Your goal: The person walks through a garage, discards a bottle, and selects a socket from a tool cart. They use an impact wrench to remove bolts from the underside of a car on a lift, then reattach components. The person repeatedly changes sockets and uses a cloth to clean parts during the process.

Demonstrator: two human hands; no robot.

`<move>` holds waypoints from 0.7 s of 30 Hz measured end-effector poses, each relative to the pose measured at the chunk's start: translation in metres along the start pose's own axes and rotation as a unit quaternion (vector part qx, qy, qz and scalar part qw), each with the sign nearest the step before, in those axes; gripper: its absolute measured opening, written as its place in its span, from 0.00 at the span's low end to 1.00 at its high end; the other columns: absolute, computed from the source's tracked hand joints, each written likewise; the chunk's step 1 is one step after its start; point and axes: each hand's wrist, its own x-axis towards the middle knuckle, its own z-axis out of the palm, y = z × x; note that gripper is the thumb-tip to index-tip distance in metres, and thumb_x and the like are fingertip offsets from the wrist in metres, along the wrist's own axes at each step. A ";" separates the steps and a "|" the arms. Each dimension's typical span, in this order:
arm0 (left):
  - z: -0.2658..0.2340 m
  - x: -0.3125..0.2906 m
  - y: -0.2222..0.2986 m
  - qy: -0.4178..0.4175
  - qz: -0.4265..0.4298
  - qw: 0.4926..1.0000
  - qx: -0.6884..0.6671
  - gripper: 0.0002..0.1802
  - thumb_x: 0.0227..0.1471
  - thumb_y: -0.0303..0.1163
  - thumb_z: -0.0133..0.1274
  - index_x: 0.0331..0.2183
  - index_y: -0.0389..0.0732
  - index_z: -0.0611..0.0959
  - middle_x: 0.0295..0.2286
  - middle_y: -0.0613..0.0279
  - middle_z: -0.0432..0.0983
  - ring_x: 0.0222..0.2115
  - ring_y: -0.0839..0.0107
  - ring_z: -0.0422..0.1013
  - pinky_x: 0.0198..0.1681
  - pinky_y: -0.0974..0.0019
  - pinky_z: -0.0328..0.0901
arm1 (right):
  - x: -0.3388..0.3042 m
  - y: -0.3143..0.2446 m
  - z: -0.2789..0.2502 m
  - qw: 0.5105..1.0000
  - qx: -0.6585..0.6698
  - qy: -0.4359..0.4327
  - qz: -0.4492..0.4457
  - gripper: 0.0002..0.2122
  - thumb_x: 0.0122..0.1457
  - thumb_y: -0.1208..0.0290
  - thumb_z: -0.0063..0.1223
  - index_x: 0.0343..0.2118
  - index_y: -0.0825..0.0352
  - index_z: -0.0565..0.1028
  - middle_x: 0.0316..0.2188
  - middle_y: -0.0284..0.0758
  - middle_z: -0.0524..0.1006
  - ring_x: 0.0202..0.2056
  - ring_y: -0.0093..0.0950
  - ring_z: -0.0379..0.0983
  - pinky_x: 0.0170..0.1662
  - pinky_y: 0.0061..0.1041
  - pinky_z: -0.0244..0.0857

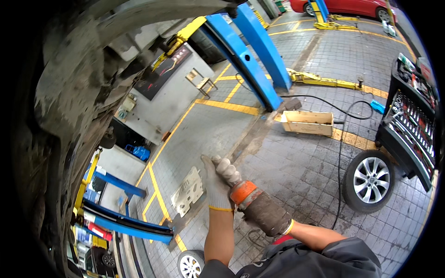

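Observation:
My right hand (269,215), in a dirty brown work glove with a yellow cuff, is closed round the body of an orange and grey impact wrench (244,192). Its nose points up and away from me. My left hand (218,183), in a pale knitted glove, lies just ahead of the tool. Its fingers are curled at the wrench's front end, and a short dark shaft shows between them and the orange housing. What sits inside those fingers is mostly hidden.
A raised car's underside (69,92) fills the upper left. Blue lift posts (259,51) stand ahead. On the floor are a wooden box (308,123), a black hose (342,171), a wheel (369,180), and a perforated panel (189,192). A tool cart (410,125) stands right.

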 end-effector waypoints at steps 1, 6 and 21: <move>0.001 0.009 -0.009 0.018 -0.003 0.999 0.029 0.25 0.68 0.60 0.49 0.34 0.49 0.80 0.19 0.78 0.57 0.17 0.84 0.51 0.18 0.76 0.50 | 0.004 0.002 -0.004 0.996 -0.091 0.008 -0.009 0.22 0.63 0.54 0.65 0.54 0.62 0.78 0.48 0.39 0.81 0.53 0.39 0.77 0.57 0.39 0.67; 0.035 0.047 -0.059 0.124 -0.003 0.986 0.115 0.25 0.68 0.60 0.48 0.33 0.49 0.79 0.19 0.77 0.56 0.16 0.81 0.51 0.18 0.72 0.48 | -0.017 0.071 0.047 0.888 0.449 0.093 0.039 0.11 0.72 0.61 0.55 0.46 0.63 0.76 0.31 0.31 0.76 0.30 0.23 0.70 0.36 0.25 0.66; -0.116 0.127 -0.114 0.119 -0.235 0.965 0.021 0.17 0.72 0.46 0.50 0.40 0.42 0.81 0.25 0.76 0.68 0.19 0.86 0.58 0.18 0.79 0.53 | -0.036 0.113 0.000 0.933 0.156 0.310 0.099 0.14 0.71 0.56 0.55 0.48 0.62 0.79 0.39 0.33 0.80 0.39 0.31 0.74 0.44 0.34 0.69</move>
